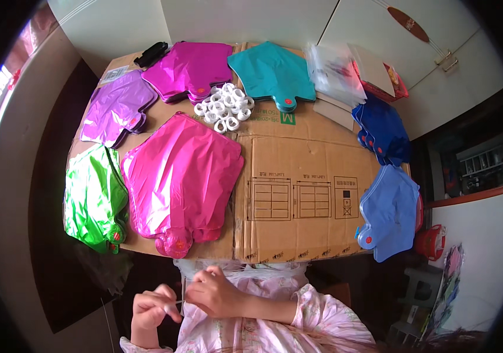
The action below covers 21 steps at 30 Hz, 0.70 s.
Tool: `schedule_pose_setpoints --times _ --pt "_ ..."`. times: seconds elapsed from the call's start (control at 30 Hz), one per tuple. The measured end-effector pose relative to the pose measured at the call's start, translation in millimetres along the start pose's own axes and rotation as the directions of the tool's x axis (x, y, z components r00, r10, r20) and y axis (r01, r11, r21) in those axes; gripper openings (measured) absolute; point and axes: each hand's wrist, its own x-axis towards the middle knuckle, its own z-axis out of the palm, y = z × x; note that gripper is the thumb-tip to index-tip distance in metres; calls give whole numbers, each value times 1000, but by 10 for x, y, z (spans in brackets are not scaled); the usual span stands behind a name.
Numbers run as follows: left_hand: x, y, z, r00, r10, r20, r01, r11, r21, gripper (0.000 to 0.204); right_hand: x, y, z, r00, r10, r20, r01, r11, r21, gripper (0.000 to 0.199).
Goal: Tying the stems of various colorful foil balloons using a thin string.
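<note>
Over my lap, just off the table's near edge, my left hand (152, 307) and my right hand (215, 294) are close together. A short, thin white strip (179, 302) spans the gap between them. Both hands have curled fingers and appear to pinch it; what it is exactly is too small to tell. Beyond them, nearest on the table, lies a flat stack of hot-pink foil balloons (184, 170), its rounded tail hanging over the edge. Behind that stack, a heap of small white rings (223, 106) sits on the cardboard.
Flattened cardboard (298, 153) covers the table. Around its rim lie stacks of green (92, 194), lilac (116, 109), magenta (189, 67), teal (272, 70), dark blue (386, 129) and light blue foil balloons (391, 206). Clear plastic bags (333, 70) lie near a red box (397, 88).
</note>
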Motion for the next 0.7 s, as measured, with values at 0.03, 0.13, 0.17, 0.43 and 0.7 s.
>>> schedule_pose_setpoints --times 0.03,0.13,0.17,0.43,0.7 --pt "13 18 71 985 -28 -173 47 994 103 13 -9 -14 23 999 -41 17 41 999 -30 7" --pt "154 151 9 983 -110 147 -119 232 965 16 54 -59 -31 997 -23 -74 21 999 -32 7" --pt "87 135 -56 973 -217 73 50 511 858 18 70 -12 -14 993 -37 -114 30 998 -63 6" --pt "151 95 47 995 -96 -22 42 208 977 20 45 170 132 998 -15 -57 11 998 -70 7" --pt "10 -286 -168 906 -179 -384 309 899 310 26 -40 290 263 997 -16 -73 16 1000 0 9"
